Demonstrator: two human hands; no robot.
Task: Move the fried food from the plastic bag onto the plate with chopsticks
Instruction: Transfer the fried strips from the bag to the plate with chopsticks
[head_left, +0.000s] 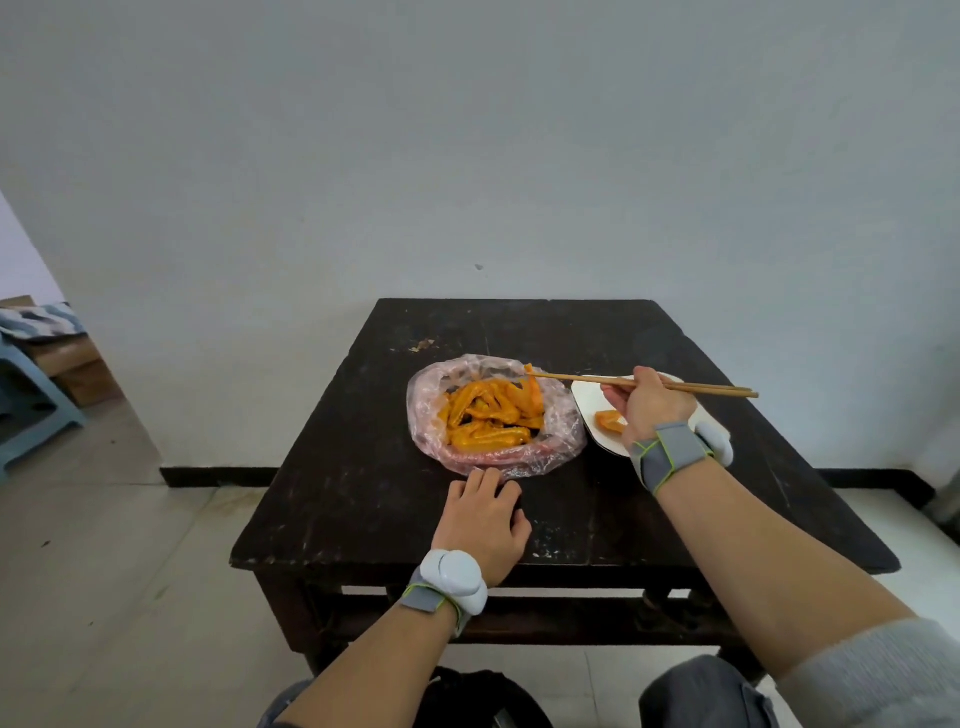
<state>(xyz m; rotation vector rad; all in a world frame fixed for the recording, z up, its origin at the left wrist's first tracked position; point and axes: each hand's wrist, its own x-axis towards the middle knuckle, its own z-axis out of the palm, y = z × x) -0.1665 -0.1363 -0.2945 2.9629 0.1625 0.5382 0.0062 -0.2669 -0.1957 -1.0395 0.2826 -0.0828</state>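
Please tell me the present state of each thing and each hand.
plastic bag, open, rim rolled down, food inside.
fried food, mostly in the bag; one piece on the plate.
plate, partly hidden behind right hand.
chopsticks, held, tips at a piece in bag.
right hand, grips chopsticks.
left hand, rests on table by the bag.

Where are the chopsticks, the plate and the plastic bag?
chopsticks (571, 378): head view, shaft near the tips
plate (591, 404): head view, bare white part near left edge
plastic bag (423, 415): head view, crinkled left wall
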